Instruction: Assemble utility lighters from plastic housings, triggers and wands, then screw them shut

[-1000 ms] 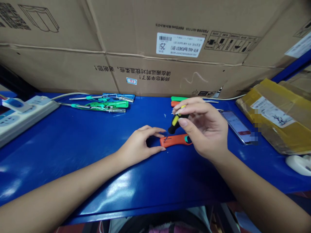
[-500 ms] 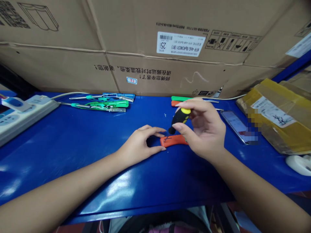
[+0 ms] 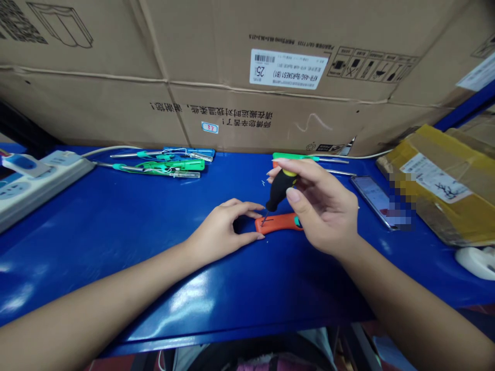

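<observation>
My left hand (image 3: 218,226) pinches the left end of an orange plastic handle (image 3: 281,222) lying on the blue table, thumb on the near side and fingers on the far side. A teal piece (image 3: 297,221) shows at the handle's right end, partly behind my right hand. My right hand (image 3: 323,206) holds a small black and yellow screwdriver (image 3: 280,190) by its grip, fingers curled round the top. The screwdriver leans slightly, and its thin shaft reaches down to the handle's left end. Whether the tip sits in a screw is too small to tell.
Green tools with metal rods (image 3: 296,156) lie behind my right hand. Blue and green tools (image 3: 174,165) lie back left, near a white power strip (image 3: 42,180). At right are a phone (image 3: 373,201), a taped parcel (image 3: 444,190) and a white object (image 3: 475,262). A large carton (image 3: 216,67) walls off the back.
The screwdriver has become more upright, and my right thumb has shifted right along its grip. More of the handle's teal end shows. My left hand and the handle stay in place.
</observation>
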`<act>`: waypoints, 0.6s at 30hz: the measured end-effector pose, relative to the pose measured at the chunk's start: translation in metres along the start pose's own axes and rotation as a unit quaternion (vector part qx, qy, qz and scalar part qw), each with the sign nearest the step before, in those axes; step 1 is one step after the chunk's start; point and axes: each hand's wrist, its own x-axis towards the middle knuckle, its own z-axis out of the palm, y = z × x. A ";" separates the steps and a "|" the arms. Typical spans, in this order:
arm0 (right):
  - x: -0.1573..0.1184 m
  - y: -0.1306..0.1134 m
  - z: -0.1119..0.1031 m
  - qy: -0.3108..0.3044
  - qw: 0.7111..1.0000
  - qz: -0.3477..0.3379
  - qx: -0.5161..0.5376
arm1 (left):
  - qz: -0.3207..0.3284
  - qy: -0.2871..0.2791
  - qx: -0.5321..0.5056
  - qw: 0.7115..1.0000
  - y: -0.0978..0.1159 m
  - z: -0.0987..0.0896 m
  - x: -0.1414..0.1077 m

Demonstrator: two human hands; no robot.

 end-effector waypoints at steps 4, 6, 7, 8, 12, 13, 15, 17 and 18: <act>0.001 0.004 0.001 0.019 0.999 -0.042 -0.012 | -0.013 -0.009 -0.002 1.000 0.001 -0.001 0.001; 0.002 0.005 0.001 0.029 0.997 -0.060 -0.034 | -0.016 -0.015 0.000 1.000 0.002 -0.002 0.001; 0.002 0.005 0.001 0.028 0.997 -0.058 -0.038 | -0.015 -0.017 -0.001 1.000 0.002 -0.002 0.001; 0.002 0.005 0.001 0.025 0.998 -0.050 -0.036 | -0.013 -0.016 -0.002 1.000 0.002 -0.002 0.001; -0.001 -0.001 0.001 0.000 1.000 -0.003 -0.007 | -0.007 -0.007 -0.005 1.000 0.001 -0.001 0.001; -0.002 -0.001 0.001 -0.002 1.000 0.002 0.000 | -0.009 -0.007 -0.005 1.000 0.001 -0.001 0.001; -0.002 0.001 0.001 0.000 1.000 -0.008 0.002 | -0.014 -0.012 -0.008 1.000 0.002 -0.002 0.001; -0.001 0.005 0.001 0.006 0.999 -0.030 -0.011 | -0.019 -0.018 -0.009 1.000 0.003 -0.003 0.001; -0.001 0.007 0.001 0.008 0.999 -0.040 -0.018 | -0.020 -0.020 -0.008 1.000 0.004 -0.003 0.001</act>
